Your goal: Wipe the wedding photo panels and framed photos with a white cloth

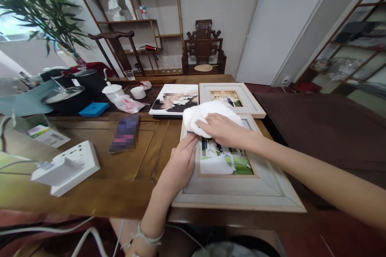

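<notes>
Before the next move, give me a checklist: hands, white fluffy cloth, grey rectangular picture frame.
White fluffy cloth held in the right hand: ok.
Left hand at the left border of the grey rectangular picture frame: ok.
Frame lying face up on the brown wooden table: ok.
White plastic power strip apart from the frame: ok.
Surface beneath the cloth: cannot tell, hidden.
Free space just beyond the frame: not ok, a second grey frame lies there.

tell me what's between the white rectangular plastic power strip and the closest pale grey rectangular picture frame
The head view shows brown wooden tabletop, then the person's left hand and forearm, reaching over the left edge of the frame.
</notes>
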Available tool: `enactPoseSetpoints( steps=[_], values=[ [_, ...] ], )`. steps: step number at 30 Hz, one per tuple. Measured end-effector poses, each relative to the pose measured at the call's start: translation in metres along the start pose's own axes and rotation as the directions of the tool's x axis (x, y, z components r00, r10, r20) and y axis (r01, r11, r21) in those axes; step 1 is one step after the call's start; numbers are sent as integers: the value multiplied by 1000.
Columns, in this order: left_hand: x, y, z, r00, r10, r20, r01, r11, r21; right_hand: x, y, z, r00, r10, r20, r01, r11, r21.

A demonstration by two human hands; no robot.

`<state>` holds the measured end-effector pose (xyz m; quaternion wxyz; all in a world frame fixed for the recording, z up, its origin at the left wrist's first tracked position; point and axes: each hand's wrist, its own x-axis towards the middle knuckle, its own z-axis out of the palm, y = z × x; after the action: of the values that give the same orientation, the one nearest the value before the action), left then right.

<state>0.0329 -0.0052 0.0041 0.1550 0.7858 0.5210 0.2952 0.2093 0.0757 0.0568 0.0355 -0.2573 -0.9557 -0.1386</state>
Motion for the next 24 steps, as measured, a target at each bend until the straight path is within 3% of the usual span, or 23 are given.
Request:
enactPoseSetpoints(
  steps=[8, 14, 18, 21, 24],
  values=[
    [-1, -2, 2, 1000, -10, -7, 10, 1000, -11, -67, 20, -10, 984, 164, 77, -160, 986, -52],
    [-1, -2, 3, 1000, -28, 0, 28, 1000, -2, -113, 28, -16, 924, 358, 135, -348, 933, -90],
    [0, -2, 4, 999, -49, 0, 49, 999, -8, -107, -16, -30, 921, 352, 166, -354, 935, -17],
    [2, -1, 4, 998, -69, -5, 69, 998, -7, -89, -70, -38, 981, 163, 102, -179, 967, 182],
    [3, -1, 2, 997, -78, 5, 79, 997, -18, -70, -116, -38, 997, 61, 40, -69, 973, 220]
  ],
)
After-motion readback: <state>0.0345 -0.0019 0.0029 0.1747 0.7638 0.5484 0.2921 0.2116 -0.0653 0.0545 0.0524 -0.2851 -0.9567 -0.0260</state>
